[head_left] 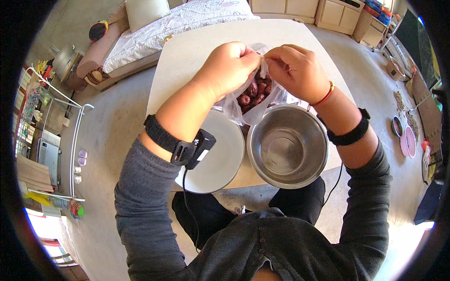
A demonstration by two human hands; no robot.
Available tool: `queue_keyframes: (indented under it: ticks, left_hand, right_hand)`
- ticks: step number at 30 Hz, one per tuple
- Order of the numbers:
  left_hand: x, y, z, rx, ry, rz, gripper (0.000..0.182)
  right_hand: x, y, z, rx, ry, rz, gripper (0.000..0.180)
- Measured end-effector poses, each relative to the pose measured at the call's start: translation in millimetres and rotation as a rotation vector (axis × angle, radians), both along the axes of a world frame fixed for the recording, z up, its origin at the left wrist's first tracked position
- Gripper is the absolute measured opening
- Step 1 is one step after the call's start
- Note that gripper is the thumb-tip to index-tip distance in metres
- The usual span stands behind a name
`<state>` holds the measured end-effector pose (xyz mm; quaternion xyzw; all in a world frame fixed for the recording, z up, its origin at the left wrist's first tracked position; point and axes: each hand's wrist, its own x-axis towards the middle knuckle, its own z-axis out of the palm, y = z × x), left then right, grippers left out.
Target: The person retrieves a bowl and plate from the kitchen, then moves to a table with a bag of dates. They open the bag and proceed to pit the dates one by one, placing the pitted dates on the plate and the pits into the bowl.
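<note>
Dark red dried jujubes (pixel 254 92) lie in a translucent plastic bag (pixel 242 109) on the table. My left hand (pixel 233 66) pinches the bag's upper edge between thumb and fingers, from the left. From the right, my right hand (pixel 297 70) grips the same edge close beside it; its fingertips nearly meet those of my left hand. Nearer to me stands a steel basin (pixel 284 151), with nothing seen inside. A white round plate (pixel 221 154) sits left of the basin, partly under my left forearm. Part of the bag is hidden behind my hands.
The pale table (pixel 190 45) reaches beyond my hands. A bed with a patterned cover (pixel 175 24) stands past its far left side. A white metal rack (pixel 75 140) is on the left. On the floor at right are a pink basin (pixel 407 141) and a small dark bowl (pixel 397 126).
</note>
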<state>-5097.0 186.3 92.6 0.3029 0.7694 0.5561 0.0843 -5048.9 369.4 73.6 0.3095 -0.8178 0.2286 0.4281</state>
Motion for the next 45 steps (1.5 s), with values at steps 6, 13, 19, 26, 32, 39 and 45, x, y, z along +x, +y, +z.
queue_keyframes:
  ticks: [6, 13, 19, 26, 32, 39, 45]
  left_hand:
    - [9, -3, 4, -0.364, 0.722, 0.060, 0.016]
    - [14, -1, 9, -0.293, 0.715, 0.011, 0.015]
    - [9, -1, 8, -0.148, 0.231, -0.014, 0.017]
    - [2, -6, 8, -0.107, -0.083, 0.012, 0.021]
    - [12, -5, 14, -0.437, 0.794, 0.099, 0.020]
    - [13, -4, 15, -0.230, 0.387, 0.043, 0.018]
    - [12, -7, 9, 0.157, -0.393, -0.009, 0.017]
  right_hand:
    - [6, 5, 23, 0.343, -0.167, -0.078, 0.013]
    - [9, 1, 25, 0.451, 0.017, -0.109, 0.016]
    - [7, 1, 18, 0.279, 0.227, -0.053, 0.013]
    - [5, -10, 11, -0.131, -0.292, -0.087, 0.012]
    - [7, -8, 27, 0.440, -0.176, -0.232, 0.011]
    - [14, -5, 28, 0.277, 0.100, -0.081, 0.011]
    - [16, -27, 15, -0.723, -0.644, -0.033, 0.007]
